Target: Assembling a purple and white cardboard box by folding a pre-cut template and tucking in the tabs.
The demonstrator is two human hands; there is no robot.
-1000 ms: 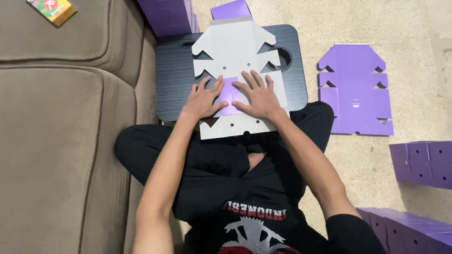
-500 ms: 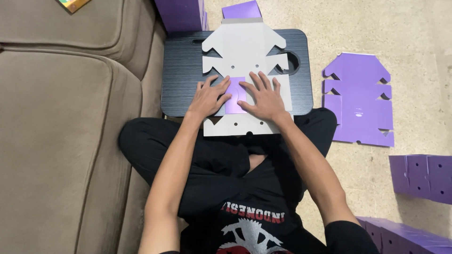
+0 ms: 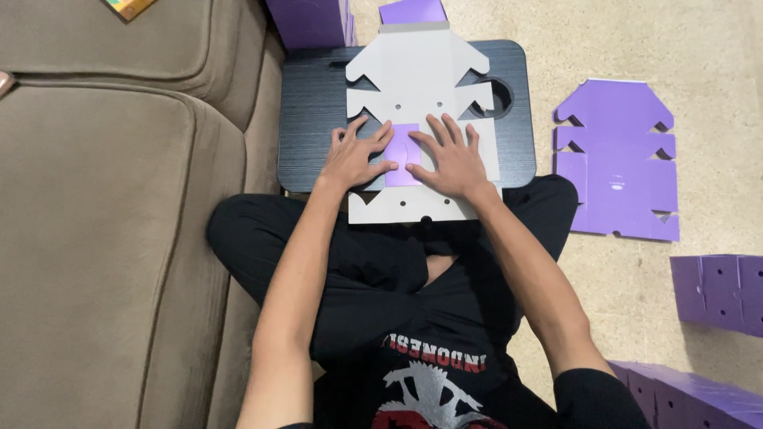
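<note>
A flat die-cut cardboard box blank (image 3: pixel 419 75), grey side up, lies on a small black lap table (image 3: pixel 314 111) in front of me. My left hand (image 3: pixel 355 155) and my right hand (image 3: pixel 450 159) press flat on the blank, fingers spread, on either side of a small purple folded flap (image 3: pixel 403 147). The blank's near edge overhangs the table above my crossed legs.
A beige sofa (image 3: pixel 111 238) runs along the left. Another flat purple blank (image 3: pixel 616 163) lies on the floor to the right. Folded purple boxes sit at right (image 3: pixel 719 290), lower right (image 3: pixel 699 401) and beyond the table (image 3: pixel 310 20).
The view has shifted slightly. Both hands stay pressed on the blank, with little change in their position.
</note>
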